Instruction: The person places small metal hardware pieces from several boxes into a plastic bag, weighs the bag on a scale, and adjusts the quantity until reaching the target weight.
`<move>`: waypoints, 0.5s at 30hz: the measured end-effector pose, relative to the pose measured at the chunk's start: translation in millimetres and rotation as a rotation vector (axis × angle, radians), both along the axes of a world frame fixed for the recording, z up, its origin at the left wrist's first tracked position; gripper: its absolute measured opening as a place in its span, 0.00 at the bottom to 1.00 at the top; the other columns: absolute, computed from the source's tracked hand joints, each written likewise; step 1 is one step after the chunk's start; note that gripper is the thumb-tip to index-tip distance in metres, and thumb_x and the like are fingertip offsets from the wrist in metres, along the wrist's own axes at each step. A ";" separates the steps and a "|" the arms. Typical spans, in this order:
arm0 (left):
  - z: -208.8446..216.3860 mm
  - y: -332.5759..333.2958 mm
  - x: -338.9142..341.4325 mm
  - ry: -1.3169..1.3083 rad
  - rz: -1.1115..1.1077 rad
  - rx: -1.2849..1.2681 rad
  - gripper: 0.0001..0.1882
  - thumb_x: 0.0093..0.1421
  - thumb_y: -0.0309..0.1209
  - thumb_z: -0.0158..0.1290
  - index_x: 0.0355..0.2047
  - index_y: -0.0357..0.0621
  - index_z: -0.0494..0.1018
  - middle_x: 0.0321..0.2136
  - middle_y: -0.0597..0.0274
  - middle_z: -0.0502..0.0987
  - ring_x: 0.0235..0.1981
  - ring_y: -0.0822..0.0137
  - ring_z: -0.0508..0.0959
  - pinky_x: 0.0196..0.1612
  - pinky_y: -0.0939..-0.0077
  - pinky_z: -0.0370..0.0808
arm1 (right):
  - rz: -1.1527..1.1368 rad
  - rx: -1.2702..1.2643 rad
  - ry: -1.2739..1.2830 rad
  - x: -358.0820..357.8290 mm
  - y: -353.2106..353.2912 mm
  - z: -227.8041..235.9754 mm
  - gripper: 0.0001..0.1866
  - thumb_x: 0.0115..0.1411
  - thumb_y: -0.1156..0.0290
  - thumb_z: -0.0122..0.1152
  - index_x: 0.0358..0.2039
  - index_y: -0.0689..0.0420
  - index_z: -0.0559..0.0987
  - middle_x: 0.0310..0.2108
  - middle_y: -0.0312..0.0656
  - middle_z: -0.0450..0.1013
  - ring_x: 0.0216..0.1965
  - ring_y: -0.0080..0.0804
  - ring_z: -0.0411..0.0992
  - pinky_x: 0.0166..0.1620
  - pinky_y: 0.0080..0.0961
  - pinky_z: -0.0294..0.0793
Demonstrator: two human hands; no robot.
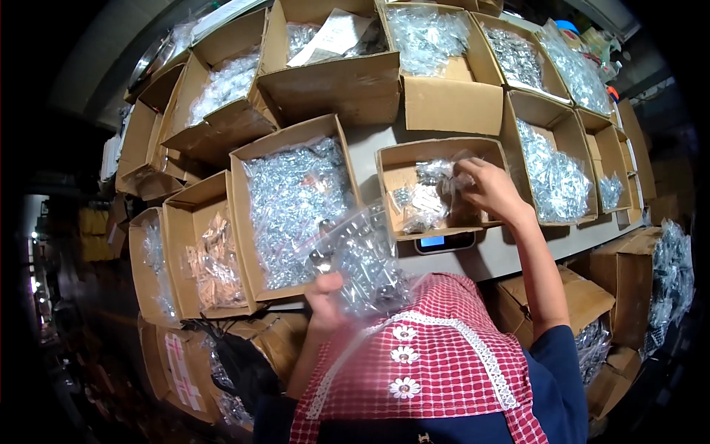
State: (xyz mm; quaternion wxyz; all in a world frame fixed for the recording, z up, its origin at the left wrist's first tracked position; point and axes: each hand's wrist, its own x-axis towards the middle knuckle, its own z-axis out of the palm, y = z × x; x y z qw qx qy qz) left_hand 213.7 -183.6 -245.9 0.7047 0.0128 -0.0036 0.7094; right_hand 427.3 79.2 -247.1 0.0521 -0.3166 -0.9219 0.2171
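While a clear bag of shiny pieces was held bunched near its side by the left hand, just below centre toward six o'clock, the right hand was dipped into a small carton at two o'clock, its fingers curled at the clear packets there; whether one was pinched could not be told. Beneath that carton's near edge, a device with a lit display was seen on the worktop.

As far as could be judged, the work was partway through: the bag had been given a fair load, but whether it was complete or sealed could not be made out. In the small carton, only part of the floor was covered by packets. Plenty appeared to be left, since the large carton between nine and ten o'clock was heaped with bagged metal parts. Tan pieces were kept in a box near eight o'clock, and more clear bags were stored at one o'clock.
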 end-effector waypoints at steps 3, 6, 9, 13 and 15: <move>-6.2 0.1 -4.1 0.034 0.007 -0.079 0.44 0.47 0.29 0.47 0.67 0.42 0.49 0.57 0.42 0.63 0.56 0.45 0.69 0.54 0.48 0.76 | -0.297 -0.217 0.112 5.3 7.3 10.5 0.10 0.50 0.76 0.60 0.36 0.59 0.76 0.35 0.50 0.76 0.36 0.44 0.76 0.40 0.31 0.74; -9.0 1.9 -5.9 0.081 0.005 -0.188 0.43 0.46 0.27 0.47 0.66 0.41 0.51 0.55 0.43 0.65 0.55 0.46 0.70 0.52 0.52 0.78 | -0.428 -0.487 0.638 27.4 15.4 3.7 0.07 0.56 0.79 0.52 0.36 0.63 0.76 0.31 0.39 0.75 0.32 0.23 0.72 0.36 0.21 0.72; -8.1 2.4 -4.9 0.104 0.045 -0.198 0.42 0.45 0.27 0.46 0.65 0.40 0.52 0.54 0.43 0.67 0.54 0.48 0.71 0.54 0.55 0.77 | -0.546 -0.746 0.947 32.4 11.4 22.5 0.10 0.60 0.78 0.55 0.42 0.61 0.76 0.32 0.33 0.73 0.30 0.16 0.68 0.34 0.14 0.68; -12.2 6.1 -5.2 0.074 -0.019 -0.080 0.43 0.45 0.26 0.45 0.65 0.38 0.51 0.55 0.43 0.65 0.55 0.49 0.70 0.56 0.57 0.76 | -0.528 -0.731 1.014 39.1 -0.7 28.8 0.14 0.60 0.77 0.57 0.48 0.60 0.74 0.34 0.31 0.74 0.30 0.12 0.69 0.31 0.10 0.65; 0.1 7.1 -1.7 0.016 -0.039 -0.062 0.43 0.45 0.26 0.45 0.65 0.37 0.50 0.55 0.43 0.65 0.56 0.49 0.70 0.56 0.57 0.75 | -0.552 -0.709 1.037 34.2 -8.1 27.4 0.17 0.60 0.76 0.58 0.50 0.60 0.73 0.34 0.30 0.75 0.29 0.11 0.68 0.30 0.09 0.64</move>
